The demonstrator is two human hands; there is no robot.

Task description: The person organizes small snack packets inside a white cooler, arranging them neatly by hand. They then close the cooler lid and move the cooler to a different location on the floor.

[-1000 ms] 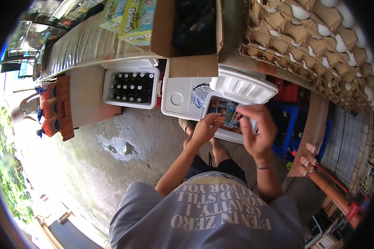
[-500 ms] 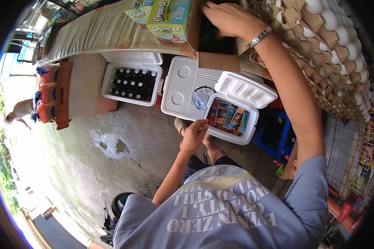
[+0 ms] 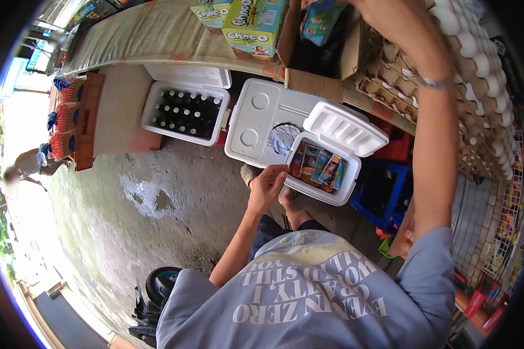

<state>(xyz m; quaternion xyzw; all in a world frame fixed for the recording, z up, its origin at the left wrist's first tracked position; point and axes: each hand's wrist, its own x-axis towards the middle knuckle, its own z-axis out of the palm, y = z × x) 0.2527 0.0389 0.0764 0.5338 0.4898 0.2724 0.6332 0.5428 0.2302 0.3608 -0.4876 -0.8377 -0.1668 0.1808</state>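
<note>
My right hand (image 3: 384,17), blurred and partly cut off by the upper edge, is over an open cardboard box (image 3: 314,85) on the counter. A shiny blue-green packet (image 3: 320,26) hangs from its fingers above the dark inside of the box. My left hand (image 3: 266,185) is loosely closed, with nothing seen in it. Its fingertips are at the left side of a small white cooler (image 3: 323,196); whether they touch it I cannot tell. Several colourful packets (image 3: 326,168) lie in this cooler, and its lid (image 3: 346,128) is tipped back.
Yellow-green snack cartons (image 3: 251,32) stand left of the box, stacked egg trays (image 3: 442,75) right of it. A larger closed cooler (image 3: 253,119) and an open cooler of capped bottles (image 3: 186,113) are farther left. A blue crate (image 3: 378,192) sits beside the small cooler. A person (image 3: 29,163) is at far left.
My right hand has drawn up and right from inside the box, and a blue-green packet now shows by its fingers. My left hand has barely moved.
</note>
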